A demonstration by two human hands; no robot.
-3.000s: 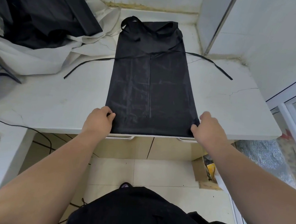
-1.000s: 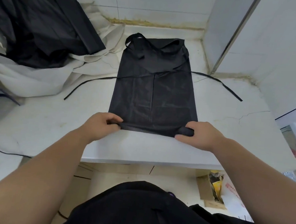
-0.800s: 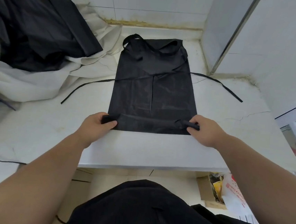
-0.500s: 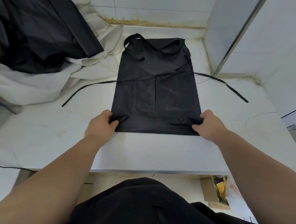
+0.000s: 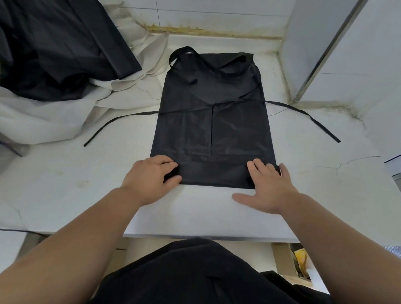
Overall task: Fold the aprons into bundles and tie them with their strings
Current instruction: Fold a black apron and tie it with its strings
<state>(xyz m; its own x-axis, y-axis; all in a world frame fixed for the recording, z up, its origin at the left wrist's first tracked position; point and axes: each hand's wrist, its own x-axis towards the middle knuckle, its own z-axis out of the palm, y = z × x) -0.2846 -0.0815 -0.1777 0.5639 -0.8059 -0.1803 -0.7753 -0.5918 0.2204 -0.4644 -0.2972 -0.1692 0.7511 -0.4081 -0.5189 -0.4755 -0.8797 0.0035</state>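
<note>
Flattened since a moment ago: near fold of apron (image 5: 212, 118), at middle of counter (image 5: 325, 188); your left hand (image 5: 149, 176) pinches one end, right hand (image 5: 267, 187), fingers straight, presses the other, likely setting the crease.

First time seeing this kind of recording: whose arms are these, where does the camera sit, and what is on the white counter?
No machine: a person works bare-handed, filmed by a head-worn wide-angle camera looking down. A black fabric apron lies flat on the white stone counter, near hem folded into a narrow band. The left hand pinches the band's left end; the right hand lies flat on the other. Its thin black waist strings trail sideways. Back left, a heap of black cloth sits on a pale sheet.
</note>
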